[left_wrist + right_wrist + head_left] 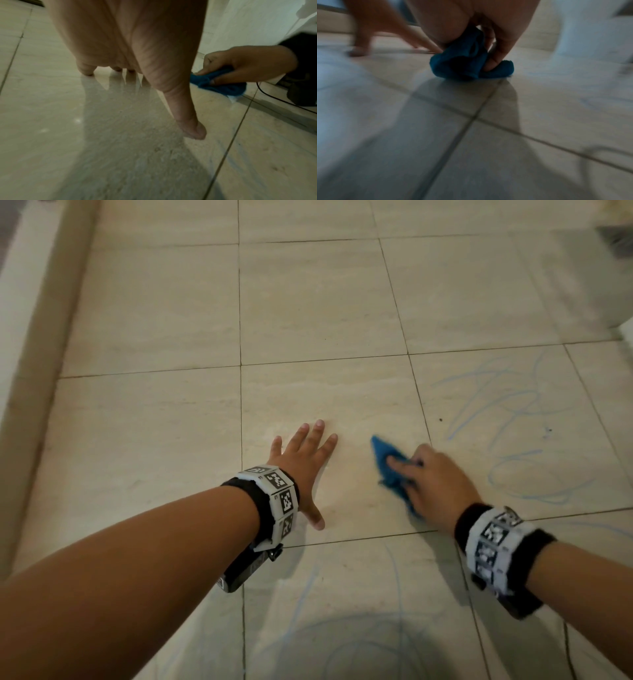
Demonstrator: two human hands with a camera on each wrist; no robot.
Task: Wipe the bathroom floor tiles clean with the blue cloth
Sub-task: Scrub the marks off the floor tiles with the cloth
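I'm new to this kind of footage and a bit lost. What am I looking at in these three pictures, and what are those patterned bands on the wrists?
No machine here: a person kneels over a tiled floor. One picture comes from a head camera; the other two from cameras strapped under each wrist. The patterned wristbands are part of that camera rig. The left hand presses flat on the tile, fingers spread. The right hand has its grip on a bunched blue cloth, held against the floor. Blue scribbles mark nearby tiles.

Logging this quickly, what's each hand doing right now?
Left hand: open, fingers spread on the floor tiles.
Right hand: gripping the blue cloth.
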